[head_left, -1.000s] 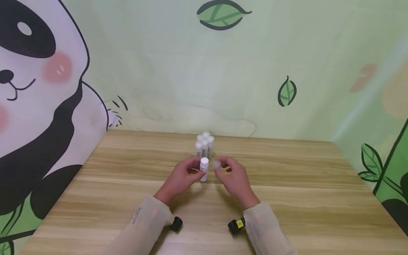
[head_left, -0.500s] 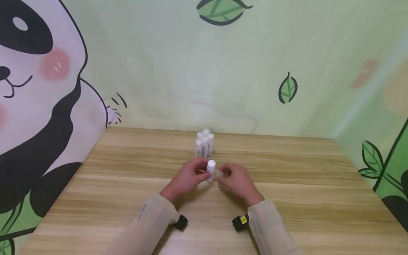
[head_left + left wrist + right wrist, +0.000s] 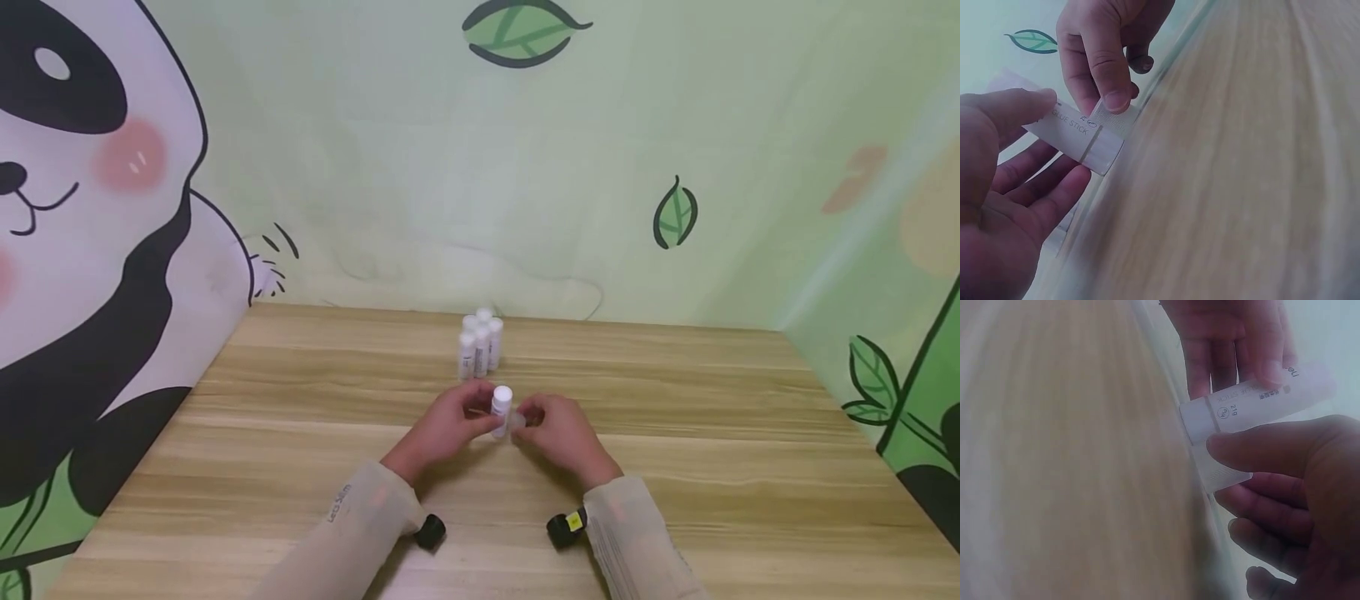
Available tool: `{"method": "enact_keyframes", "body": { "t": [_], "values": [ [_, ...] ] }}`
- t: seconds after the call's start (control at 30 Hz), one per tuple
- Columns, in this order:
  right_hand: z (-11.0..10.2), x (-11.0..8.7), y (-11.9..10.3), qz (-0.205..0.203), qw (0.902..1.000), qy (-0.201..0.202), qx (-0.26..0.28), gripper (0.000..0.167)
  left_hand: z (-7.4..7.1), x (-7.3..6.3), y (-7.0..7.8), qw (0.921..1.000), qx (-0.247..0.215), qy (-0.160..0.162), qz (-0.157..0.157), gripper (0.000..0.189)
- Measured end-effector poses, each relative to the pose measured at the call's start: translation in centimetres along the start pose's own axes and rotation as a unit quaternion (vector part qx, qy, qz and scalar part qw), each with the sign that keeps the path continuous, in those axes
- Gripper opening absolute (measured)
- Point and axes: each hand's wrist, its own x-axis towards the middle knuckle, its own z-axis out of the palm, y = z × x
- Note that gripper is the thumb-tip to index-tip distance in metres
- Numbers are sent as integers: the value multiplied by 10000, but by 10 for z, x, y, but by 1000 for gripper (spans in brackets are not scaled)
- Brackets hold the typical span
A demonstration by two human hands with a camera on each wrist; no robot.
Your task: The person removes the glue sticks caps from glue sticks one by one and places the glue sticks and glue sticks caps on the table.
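I have the left grip (image 3: 447,419) pinching the upright glue stick (image 3: 502,404) near the middle of the desk (image 3: 690,400). Just right of its lower end, my right grip (image 3: 564,432) pinches a translucent ribbed piece (image 3: 1219,472).

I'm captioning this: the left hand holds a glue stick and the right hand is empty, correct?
No, the right hand pinches a clear piece, as the right wrist view shows; the left hand does hold a glue stick.

Left forearm (image 3: 341,537) and right forearm (image 3: 637,542) slant inward toward far edge of table (image 3: 750,467). Left hand (image 3: 452,422) in pinch, thumb opposite fingers. Right hand (image 3: 562,435) likewise, thumb opposite index finger, other fingers curled. Hands near each other.
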Motion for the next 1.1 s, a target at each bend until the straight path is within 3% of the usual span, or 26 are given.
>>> {"method": "enact_keyframes", "body": {
  "t": [0.8,0.93,1.1],
  "values": [
    [-1,-1,-1,135,9998,-85,148,23,-3,2,-12,9993,-281,-132,-192,41],
    [-1,-1,-1,140,9997,-89,163,24,-10,2,-13,9992,-313,137,-203,41],
    [-1,-1,-2,171,9997,-67,178,24,-16,4,-14,9959,-334,796,-271,39]
  ]
}}
